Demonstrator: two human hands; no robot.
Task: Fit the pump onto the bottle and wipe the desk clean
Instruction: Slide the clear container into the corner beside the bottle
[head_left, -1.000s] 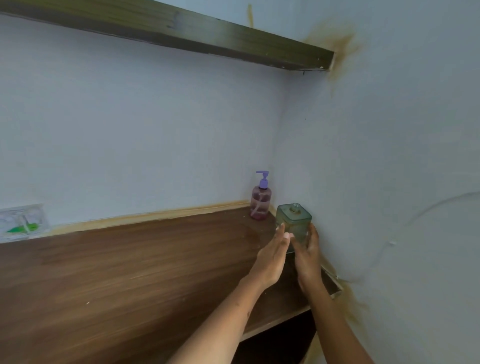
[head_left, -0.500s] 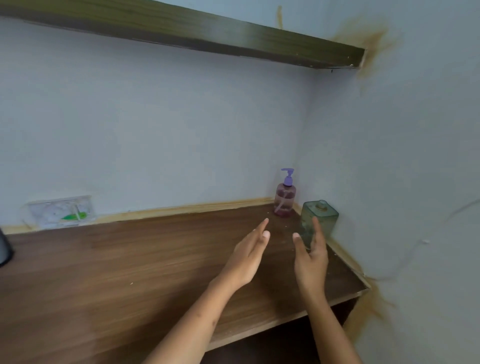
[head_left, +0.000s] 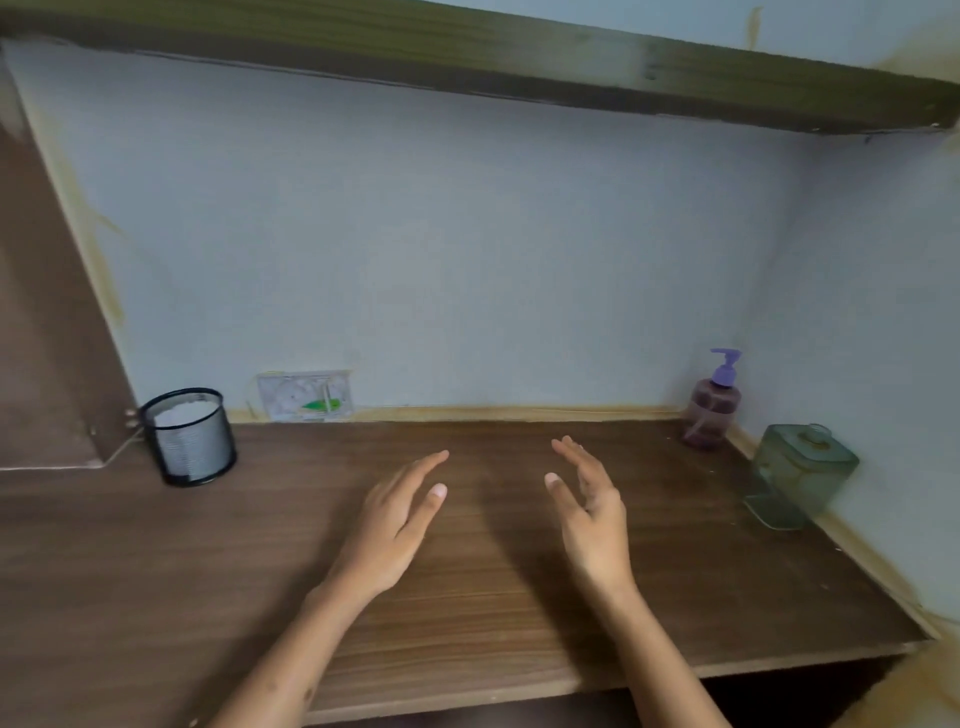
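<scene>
A pinkish bottle (head_left: 710, 415) with a purple pump (head_left: 725, 366) on top stands upright in the far right corner of the brown wooden desk (head_left: 260, 545). A square green translucent jar (head_left: 797, 475) with a lid stands by the right wall, in front of the bottle. My left hand (head_left: 397, 525) and my right hand (head_left: 589, 512) hover over the middle of the desk, palms facing each other, fingers straight, holding nothing. Both hands are well to the left of the jar and the bottle.
A black mesh cup (head_left: 187, 436) with something white inside stands at the back left. A wall socket plate (head_left: 306, 396) sits on the back wall. A wooden shelf (head_left: 519, 62) runs overhead. The desk's front edge (head_left: 623, 670) lies near my forearms.
Both hands let go of the green jar by the right wall and drew back to the desk's middle. The view swung left, bringing the mesh cup into sight.
</scene>
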